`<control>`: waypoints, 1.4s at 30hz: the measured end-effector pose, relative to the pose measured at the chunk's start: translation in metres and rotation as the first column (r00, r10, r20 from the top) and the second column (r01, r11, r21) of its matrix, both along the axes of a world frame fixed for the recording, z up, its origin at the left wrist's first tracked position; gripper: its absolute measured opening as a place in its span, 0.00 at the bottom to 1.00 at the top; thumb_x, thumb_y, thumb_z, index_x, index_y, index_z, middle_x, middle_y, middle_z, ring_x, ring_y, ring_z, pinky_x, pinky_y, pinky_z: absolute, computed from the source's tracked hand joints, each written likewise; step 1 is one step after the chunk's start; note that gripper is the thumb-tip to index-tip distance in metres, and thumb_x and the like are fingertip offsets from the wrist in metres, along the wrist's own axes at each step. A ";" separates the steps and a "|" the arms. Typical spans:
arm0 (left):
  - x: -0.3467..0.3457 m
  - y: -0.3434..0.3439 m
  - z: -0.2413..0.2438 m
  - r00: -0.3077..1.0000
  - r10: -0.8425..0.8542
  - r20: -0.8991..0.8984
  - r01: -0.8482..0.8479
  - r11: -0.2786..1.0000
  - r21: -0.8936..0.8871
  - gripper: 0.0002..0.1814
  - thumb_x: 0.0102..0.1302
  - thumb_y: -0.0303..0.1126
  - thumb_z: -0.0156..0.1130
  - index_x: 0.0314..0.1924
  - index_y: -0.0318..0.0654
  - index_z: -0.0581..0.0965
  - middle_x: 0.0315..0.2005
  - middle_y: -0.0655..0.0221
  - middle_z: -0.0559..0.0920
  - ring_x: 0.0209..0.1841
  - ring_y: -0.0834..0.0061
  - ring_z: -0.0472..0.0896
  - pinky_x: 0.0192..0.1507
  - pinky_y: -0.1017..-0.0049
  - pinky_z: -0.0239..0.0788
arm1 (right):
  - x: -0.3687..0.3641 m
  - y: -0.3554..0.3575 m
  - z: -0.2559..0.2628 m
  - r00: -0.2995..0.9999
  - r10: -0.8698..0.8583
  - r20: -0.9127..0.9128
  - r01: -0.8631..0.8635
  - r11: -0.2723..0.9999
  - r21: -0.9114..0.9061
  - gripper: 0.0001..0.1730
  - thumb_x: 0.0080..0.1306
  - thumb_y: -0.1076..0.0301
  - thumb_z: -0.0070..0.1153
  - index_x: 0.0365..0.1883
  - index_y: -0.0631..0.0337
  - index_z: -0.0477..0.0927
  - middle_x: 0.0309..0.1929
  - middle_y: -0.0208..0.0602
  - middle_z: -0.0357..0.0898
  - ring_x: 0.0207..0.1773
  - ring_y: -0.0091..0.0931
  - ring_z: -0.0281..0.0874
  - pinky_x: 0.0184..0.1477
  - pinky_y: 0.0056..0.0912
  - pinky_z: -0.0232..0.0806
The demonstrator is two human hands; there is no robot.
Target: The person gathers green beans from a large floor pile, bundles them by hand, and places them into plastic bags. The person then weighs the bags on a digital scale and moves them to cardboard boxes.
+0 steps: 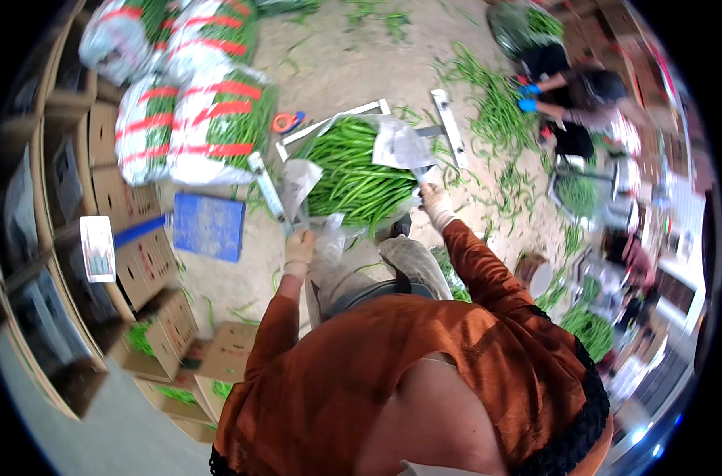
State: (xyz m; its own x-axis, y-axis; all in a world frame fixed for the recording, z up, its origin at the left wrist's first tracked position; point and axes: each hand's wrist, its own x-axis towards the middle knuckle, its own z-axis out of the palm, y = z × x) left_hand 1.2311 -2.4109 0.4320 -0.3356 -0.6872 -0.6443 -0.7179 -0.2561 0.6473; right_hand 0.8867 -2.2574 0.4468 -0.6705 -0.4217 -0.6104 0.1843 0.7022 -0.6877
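A pile of long green chili peppers (355, 172) lies in front of me on a clear plastic bag (328, 229), inside a white frame (453, 131) on the floor. My left hand (300, 249), in a pale glove, grips the bag's near left edge. On the right, my right hand (437, 203), gloved too, pinches the plastic beside the peppers. One white sheet (401, 146) covers the pile's upper right, and another pale sheet (301, 177) stands at its left side. Folds of plastic hide the fingertips of both hands in part.
Red-taped filled bags (218, 128) are at upper left. Nearby lie an orange tape roll (284, 122) and a blue dustpan (208, 226). Cardboard boxes (146, 265) line the left. At right, a person in blue gloves (527, 105) handles loose peppers (497, 113).
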 end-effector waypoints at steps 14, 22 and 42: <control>-0.042 0.001 0.075 0.947 0.305 -0.106 -0.281 0.941 0.190 0.13 0.65 0.40 0.54 0.26 0.41 0.70 0.15 0.76 0.67 0.17 0.80 0.66 0.17 0.75 0.62 | -0.006 0.028 0.065 0.935 0.211 -0.285 -0.160 0.968 0.191 0.19 0.66 0.52 0.44 0.28 0.56 0.78 0.30 0.43 0.79 0.33 0.38 0.77 0.38 0.43 0.70; -0.025 0.017 0.009 0.973 0.231 0.006 -0.229 0.958 0.174 0.11 0.64 0.38 0.53 0.27 0.41 0.70 0.12 0.77 0.64 0.12 0.83 0.60 0.17 0.75 0.63 | -0.037 0.053 0.012 0.992 0.099 -0.083 -0.080 0.974 0.210 0.23 0.63 0.52 0.44 0.39 0.61 0.82 0.41 0.48 0.80 0.48 0.42 0.78 0.51 0.43 0.68; -0.093 0.135 0.194 0.997 0.073 -0.016 -0.075 0.986 -0.152 0.15 0.67 0.41 0.55 0.29 0.38 0.76 0.16 0.71 0.73 0.17 0.80 0.70 0.22 0.75 0.63 | -0.125 0.099 0.018 0.977 -0.019 0.211 0.032 0.998 -0.058 0.17 0.64 0.56 0.55 0.30 0.63 0.80 0.19 0.28 0.73 0.18 0.23 0.68 0.22 0.27 0.65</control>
State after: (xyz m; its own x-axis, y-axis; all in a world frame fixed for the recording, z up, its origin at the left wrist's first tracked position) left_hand 1.1383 -2.2755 0.6257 -0.2868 -0.8002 -0.5267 -0.6935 -0.2059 0.6904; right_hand 0.7617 -2.1589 0.4650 -0.5411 -0.4469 -0.7124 0.3463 0.6536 -0.6730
